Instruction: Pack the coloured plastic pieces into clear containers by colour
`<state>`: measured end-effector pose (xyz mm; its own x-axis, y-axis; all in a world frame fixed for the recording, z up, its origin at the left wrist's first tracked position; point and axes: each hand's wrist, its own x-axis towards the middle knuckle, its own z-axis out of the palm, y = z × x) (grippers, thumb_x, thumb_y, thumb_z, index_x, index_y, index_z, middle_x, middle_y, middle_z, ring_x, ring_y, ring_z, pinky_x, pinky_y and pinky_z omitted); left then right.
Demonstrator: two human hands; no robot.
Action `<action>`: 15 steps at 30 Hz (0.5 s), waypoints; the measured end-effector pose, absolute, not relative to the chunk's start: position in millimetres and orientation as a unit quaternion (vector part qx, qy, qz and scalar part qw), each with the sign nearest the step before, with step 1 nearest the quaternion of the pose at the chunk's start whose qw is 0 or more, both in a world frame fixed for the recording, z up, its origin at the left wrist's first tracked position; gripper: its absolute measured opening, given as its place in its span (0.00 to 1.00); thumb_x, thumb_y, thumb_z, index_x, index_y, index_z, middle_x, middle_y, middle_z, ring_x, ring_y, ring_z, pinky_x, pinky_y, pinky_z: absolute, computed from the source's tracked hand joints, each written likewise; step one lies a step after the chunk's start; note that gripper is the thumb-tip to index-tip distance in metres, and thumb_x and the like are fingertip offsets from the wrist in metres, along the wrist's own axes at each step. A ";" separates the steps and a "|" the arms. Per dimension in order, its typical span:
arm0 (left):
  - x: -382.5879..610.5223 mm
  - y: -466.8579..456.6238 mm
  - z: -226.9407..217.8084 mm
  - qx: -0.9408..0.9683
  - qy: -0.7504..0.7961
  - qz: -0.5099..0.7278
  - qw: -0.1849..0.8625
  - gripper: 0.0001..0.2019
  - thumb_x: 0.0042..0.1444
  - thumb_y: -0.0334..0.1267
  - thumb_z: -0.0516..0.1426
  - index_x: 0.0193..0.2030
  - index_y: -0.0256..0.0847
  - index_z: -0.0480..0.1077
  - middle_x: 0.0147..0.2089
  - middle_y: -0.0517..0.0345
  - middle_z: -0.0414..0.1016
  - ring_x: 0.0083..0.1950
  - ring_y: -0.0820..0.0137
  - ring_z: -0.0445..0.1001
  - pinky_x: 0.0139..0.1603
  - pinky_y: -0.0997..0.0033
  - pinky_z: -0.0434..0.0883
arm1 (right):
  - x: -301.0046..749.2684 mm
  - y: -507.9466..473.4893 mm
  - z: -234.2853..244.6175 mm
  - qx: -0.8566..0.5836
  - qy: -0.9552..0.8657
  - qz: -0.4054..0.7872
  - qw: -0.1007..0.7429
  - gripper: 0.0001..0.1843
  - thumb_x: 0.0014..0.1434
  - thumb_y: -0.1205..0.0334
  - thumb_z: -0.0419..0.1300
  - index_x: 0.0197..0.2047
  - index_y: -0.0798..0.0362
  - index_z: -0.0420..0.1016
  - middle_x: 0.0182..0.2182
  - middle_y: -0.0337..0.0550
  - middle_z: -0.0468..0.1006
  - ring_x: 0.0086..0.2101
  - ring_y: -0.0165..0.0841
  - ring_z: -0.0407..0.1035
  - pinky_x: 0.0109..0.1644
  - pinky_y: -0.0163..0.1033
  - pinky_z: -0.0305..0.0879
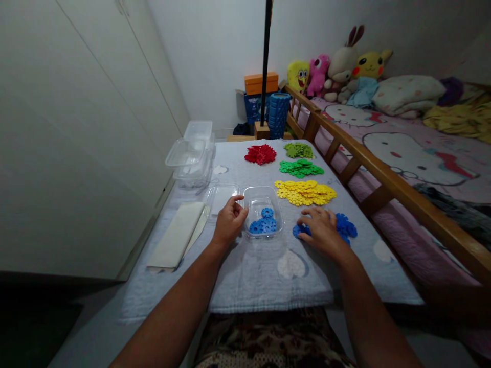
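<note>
A clear plastic container [258, 196] sits on the pale blue cloth with several blue snowflake pieces [264, 223] inside. My left hand [229, 221] rests against the container's left wall, fingers curled round its rim. My right hand [321, 230] lies palm down on a pile of blue pieces [346, 226] just right of the container, fingers bent over them; whether it grips any is hidden.
Beyond the container lie yellow [306, 192], bright green [300, 167], olive green [298, 150] and red [260, 154] piles. A clear lid [221, 197], a white sheet [177, 235] and stacked empty containers [193, 156] sit left. A wooden bed rail [383, 179] runs along the right.
</note>
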<state>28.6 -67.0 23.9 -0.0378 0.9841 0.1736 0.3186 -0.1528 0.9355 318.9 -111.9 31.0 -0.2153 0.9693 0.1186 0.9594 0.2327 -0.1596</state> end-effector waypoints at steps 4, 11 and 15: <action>28.1 -66.5 22.7 0.593 0.548 0.468 0.359 0.20 0.58 0.44 0.59 0.55 0.40 0.72 0.28 0.67 0.67 0.28 0.73 0.66 0.31 0.73 0.63 | 319.0 -111.3 37.8 -0.615 -0.777 0.045 0.123 0.10 0.57 0.67 0.68 0.42 0.45 0.83 0.50 0.49 0.80 0.55 0.52 0.67 0.63 0.63 0.57; 27.7 -68.2 23.1 0.591 0.553 0.470 0.352 0.19 0.59 0.44 0.59 0.55 0.41 0.72 0.29 0.67 0.67 0.29 0.73 0.67 0.32 0.73 0.64 | 314.1 -104.6 68.2 -0.578 -0.780 0.140 0.192 0.05 0.63 0.66 0.63 0.36 0.48 0.80 0.37 0.44 0.82 0.43 0.42 0.73 0.52 0.49 0.62; 28.1 -68.9 25.5 0.592 0.553 0.467 0.354 0.19 0.58 0.44 0.60 0.55 0.41 0.72 0.29 0.67 0.68 0.28 0.73 0.67 0.32 0.73 0.64 | 287.9 -91.9 89.3 -0.555 -0.775 0.131 0.273 0.05 0.65 0.64 0.62 0.38 0.48 0.80 0.36 0.43 0.83 0.42 0.40 0.73 0.53 0.48 0.61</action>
<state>28.1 -68.9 25.5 -0.0491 0.9856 0.1619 0.3250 -0.1375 0.9357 287.9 -91.9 89.3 -0.2345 0.9313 0.2788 0.7885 0.3499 -0.5058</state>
